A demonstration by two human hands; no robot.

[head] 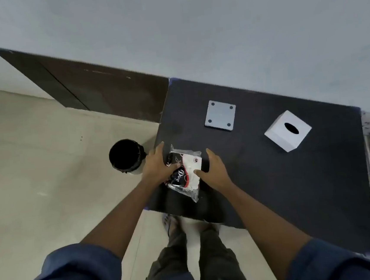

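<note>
Clear plastic packet of black, white and red printed goods (187, 164) lies flat near the left edge of the dark matte table (274, 187), probably steadied for opening. Left hand (157, 165) flanks its left edge, fingers straight and loosely spread, thumb on the film. Right hand (214, 168) flanks the right edge, fingers together, thumb pressing the white part.

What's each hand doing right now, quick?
Left hand: open, fingers straight, thumb resting on the plastic packet.
Right hand: open, fingers straight, thumb touching the packet's other side.
</note>
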